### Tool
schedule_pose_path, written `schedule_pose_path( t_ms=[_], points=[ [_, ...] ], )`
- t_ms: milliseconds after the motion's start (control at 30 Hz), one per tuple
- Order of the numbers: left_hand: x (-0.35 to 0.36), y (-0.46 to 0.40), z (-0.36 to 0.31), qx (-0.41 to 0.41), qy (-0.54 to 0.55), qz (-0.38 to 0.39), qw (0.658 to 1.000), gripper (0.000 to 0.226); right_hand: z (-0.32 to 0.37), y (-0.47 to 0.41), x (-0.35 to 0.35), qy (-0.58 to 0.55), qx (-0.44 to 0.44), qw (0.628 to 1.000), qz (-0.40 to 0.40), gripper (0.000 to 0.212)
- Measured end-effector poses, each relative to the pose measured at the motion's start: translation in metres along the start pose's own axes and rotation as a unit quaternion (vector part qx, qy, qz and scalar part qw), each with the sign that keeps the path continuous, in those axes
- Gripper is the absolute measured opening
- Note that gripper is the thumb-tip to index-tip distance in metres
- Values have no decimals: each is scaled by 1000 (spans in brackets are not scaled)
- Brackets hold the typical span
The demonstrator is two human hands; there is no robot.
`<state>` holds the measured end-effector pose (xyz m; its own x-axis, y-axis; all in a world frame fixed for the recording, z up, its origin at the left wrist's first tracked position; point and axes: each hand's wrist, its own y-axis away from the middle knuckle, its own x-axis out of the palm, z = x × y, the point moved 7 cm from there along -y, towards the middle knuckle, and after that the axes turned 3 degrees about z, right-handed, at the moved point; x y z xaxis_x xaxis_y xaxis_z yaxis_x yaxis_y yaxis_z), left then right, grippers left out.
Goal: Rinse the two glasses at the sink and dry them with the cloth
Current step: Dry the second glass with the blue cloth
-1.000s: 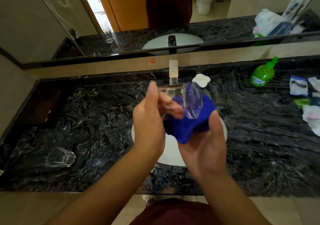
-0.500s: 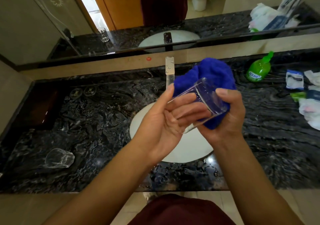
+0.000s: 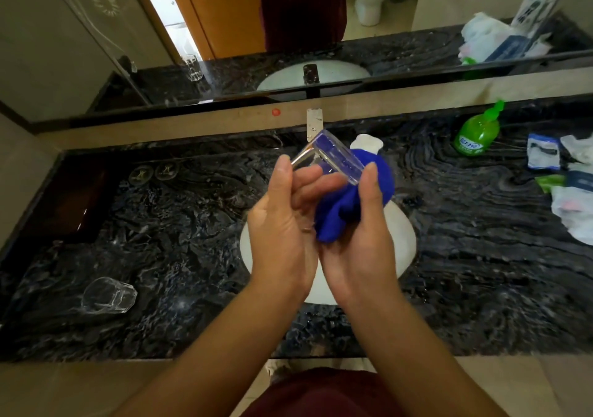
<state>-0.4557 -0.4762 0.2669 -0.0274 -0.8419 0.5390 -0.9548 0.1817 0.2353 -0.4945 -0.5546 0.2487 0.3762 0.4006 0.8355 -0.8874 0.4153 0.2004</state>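
Note:
Over the white sink basin (image 3: 405, 240), both hands hold a clear glass (image 3: 333, 157) tilted on its side, with blue cloth (image 3: 340, 214) showing through it. My left hand (image 3: 282, 221) grips the glass near its open end. My right hand (image 3: 362, 240) holds the bunched blue cloth against the glass's base, thumb on the glass. A second clear glass (image 3: 109, 296) lies on its side on the dark marble counter (image 3: 179, 243) at the near left. The chrome tap (image 3: 314, 123) stands behind the held glass.
A green soap bottle (image 3: 478, 132) stands at the back right. Plastic bags and packets (image 3: 568, 185) crowd the far right counter. Two small round caps (image 3: 154, 172) lie back left, by a dark recessed tray (image 3: 70, 201). A mirror runs along the wall behind.
The cloth has dropped from above the glass to below it, bunched in my right palm. The glass has turned and tilted between the hands.

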Motion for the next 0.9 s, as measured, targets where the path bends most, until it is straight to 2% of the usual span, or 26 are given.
schedule_pose_path(
  t_ms=[133,267,333,433,533,600,667,767,900],
  points=[
    [-3,3,2,16,-40,-30,999,42,8,12,3,31,-79,996,6,52],
    [-8,3,0,38,-87,-41,995,42,12,18,5,214,-165,963,17,41],
    [-10,6,0,14,-88,-35,995,47,18,21,6,304,-222,926,23,29],
    [-12,8,2,-67,-73,-23,995,64,26,26,9,408,-311,857,48,37],
    [-14,7,-3,-108,-70,-6,992,71,21,29,10,524,-362,763,108,38],
    [-18,5,-8,-108,-79,-6,991,73,20,31,13,584,-394,695,142,41],
    [-20,4,-12,-98,-107,4,989,79,23,32,20,621,-417,645,157,42],
    [-16,7,-14,-71,-136,23,988,84,30,29,36,666,-426,591,162,39],
    [-14,7,-14,-37,-175,29,983,78,38,21,56,730,-351,559,179,31]
  ],
)
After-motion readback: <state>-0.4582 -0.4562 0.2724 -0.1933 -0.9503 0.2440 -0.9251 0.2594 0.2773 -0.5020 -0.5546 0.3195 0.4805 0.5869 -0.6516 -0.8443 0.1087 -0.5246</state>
